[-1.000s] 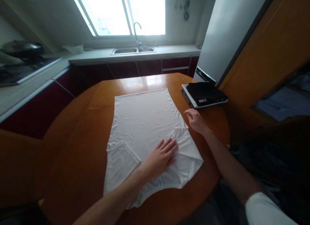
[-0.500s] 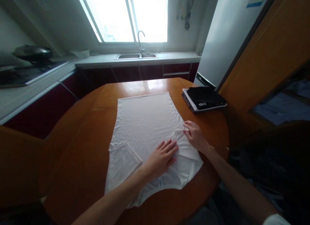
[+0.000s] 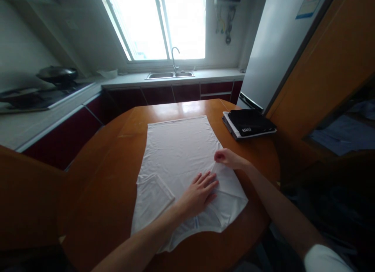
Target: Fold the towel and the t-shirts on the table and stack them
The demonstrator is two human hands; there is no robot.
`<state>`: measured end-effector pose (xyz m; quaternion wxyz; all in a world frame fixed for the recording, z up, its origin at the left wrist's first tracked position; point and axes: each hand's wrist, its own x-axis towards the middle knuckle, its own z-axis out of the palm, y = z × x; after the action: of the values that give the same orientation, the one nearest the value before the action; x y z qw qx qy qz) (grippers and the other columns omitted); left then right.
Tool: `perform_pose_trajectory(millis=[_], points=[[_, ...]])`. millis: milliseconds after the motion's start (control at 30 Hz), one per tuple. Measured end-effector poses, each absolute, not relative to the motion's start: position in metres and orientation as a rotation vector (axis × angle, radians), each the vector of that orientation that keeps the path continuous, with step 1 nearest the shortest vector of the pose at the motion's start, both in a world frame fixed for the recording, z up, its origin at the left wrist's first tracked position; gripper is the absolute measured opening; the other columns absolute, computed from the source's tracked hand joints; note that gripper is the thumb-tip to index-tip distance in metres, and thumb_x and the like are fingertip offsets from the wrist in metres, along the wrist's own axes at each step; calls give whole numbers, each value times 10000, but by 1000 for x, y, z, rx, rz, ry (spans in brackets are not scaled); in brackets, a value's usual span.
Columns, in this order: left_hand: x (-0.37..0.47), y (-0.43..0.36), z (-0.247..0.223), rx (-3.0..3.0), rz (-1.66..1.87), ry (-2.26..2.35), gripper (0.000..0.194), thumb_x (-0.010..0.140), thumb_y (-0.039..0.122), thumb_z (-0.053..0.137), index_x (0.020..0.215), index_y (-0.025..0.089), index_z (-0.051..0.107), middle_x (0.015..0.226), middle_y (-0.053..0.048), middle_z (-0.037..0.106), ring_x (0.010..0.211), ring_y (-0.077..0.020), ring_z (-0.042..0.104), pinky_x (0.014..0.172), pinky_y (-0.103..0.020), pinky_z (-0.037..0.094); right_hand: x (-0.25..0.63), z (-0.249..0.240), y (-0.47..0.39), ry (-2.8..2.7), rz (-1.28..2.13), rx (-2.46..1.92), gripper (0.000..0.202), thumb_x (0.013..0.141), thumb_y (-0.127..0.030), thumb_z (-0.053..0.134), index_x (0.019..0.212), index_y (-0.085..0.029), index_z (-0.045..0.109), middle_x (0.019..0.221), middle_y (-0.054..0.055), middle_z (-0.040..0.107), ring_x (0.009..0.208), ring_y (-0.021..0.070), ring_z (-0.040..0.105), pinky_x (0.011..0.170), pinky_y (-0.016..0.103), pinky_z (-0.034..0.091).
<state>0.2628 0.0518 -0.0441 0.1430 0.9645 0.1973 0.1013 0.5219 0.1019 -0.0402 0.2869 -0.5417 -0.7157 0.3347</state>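
A white T-shirt (image 3: 178, 147) lies spread on the wooden table (image 3: 96, 178), its hem toward the window and its neckline toward me. The left sleeve (image 3: 154, 195) is folded inward over the body. My left hand (image 3: 197, 194) rests flat on the shirt, fingers spread, near the folded right sleeve. My right hand (image 3: 230, 159) pinches the sleeve's edge at the shirt's right side, and the cloth there is lifted slightly. A small blue label mark shows near the neckline.
A stack of folded clothes (image 3: 249, 123), black on top, sits at the table's far right. Beyond the table are a counter with a sink (image 3: 170, 74), a stove with a wok (image 3: 57, 74) and a fridge (image 3: 266, 49).
My right hand has closed from loosely spread fingers into a pinch on the sleeve and moved slightly left. My left hand stays flat on the shirt. The view has tilted up a little.
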Motion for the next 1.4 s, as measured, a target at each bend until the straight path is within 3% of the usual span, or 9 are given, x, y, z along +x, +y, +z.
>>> perform_pose_trajectory(millis=[133, 367, 500, 600, 833, 1000, 1133, 1300, 1400], points=[[263, 53, -47, 2784, 291, 566, 406, 1032, 324, 474, 1427, 248, 533, 1588, -73, 427, 1522, -262, 275, 1236, -537, 253, 519, -49, 100, -1838, 856, -1455, 173, 842, -234, 642, 971, -165, 734, 801, 19, 734, 707, 147, 640, 707, 267, 512], [262, 54, -44, 2777, 310, 562, 510, 1053, 362, 423, 1544, 230, 381, 1622, -92, 362, 1538, -237, 229, 1247, -515, 232, 545, -40, 84, -1518, 328, -1518, 371, 987, -308, 409, 1146, -186, 721, 1177, 111, 733, 1114, 227, 672, 1008, 389, 511], [262, 54, -50, 2790, 271, 564, 546, 1059, 420, 394, 1565, 223, 340, 1630, -100, 342, 1540, -249, 217, 1241, -522, 234, 538, -51, 48, -1788, 247, -1605, 501, 1022, -342, 339, 1462, -204, 534, 1517, 104, 518, 1436, 237, 431, 1199, 471, 322], [262, 55, -58, 2808, 273, 563, 555, 1061, 447, 379, 1561, 209, 346, 1638, -98, 323, 1543, -250, 201, 1242, -516, 230, 526, -66, 26, -2087, 327, -1716, 611, 1023, -446, 377, 1579, -196, 348, 1640, 106, 307, 1534, 262, 229, 1237, 560, 164], [262, 57, -62, 2812, 316, 552, 561, 1060, 481, 365, 1554, 213, 365, 1639, -91, 325, 1544, -250, 195, 1234, -524, 245, 527, -63, 17, -1836, 215, -1813, 631, 1062, -483, 186, 1618, -190, 236, 1663, 128, 229, 1548, 234, 172, 1233, 523, 197], [262, 58, -64, 2809, 333, 540, 553, 1061, 485, 358, 1555, 236, 367, 1634, -84, 337, 1544, -250, 196, 1235, -520, 242, 520, -74, 5, -2041, 226, -1903, 670, 1045, -556, 242, 1596, -181, 303, 1658, 130, 237, 1545, 276, 181, 1227, 588, 159], [262, 58, -66, 2803, 337, 538, 552, 1063, 487, 352, 1555, 238, 366, 1639, -82, 325, 1544, -255, 193, 1238, -511, 235, 529, -79, 1, -1864, 153, -2065, 694, 1044, -570, 203, 1604, -165, 269, 1669, 141, 185, 1550, 295, 153, 1210, 642, 146], [262, 57, -63, 2795, 334, 546, 544, 1060, 478, 369, 1546, 234, 385, 1632, -81, 341, 1540, -263, 212, 1235, -519, 242, 535, -77, -1, -1933, 162, -2004, 653, 1047, -568, 188, 1584, -225, 331, 1647, 90, 291, 1543, 270, 197, 1218, 627, 153], [262, 56, -59, 2793, 317, 550, 535, 1057, 459, 389, 1540, 229, 396, 1633, -83, 337, 1538, -265, 218, 1235, -516, 241, 531, -77, -1, -1869, 113, -2100, 683, 1037, -594, 228, 1582, -197, 338, 1626, 118, 333, 1528, 295, 242, 1213, 639, 150]])
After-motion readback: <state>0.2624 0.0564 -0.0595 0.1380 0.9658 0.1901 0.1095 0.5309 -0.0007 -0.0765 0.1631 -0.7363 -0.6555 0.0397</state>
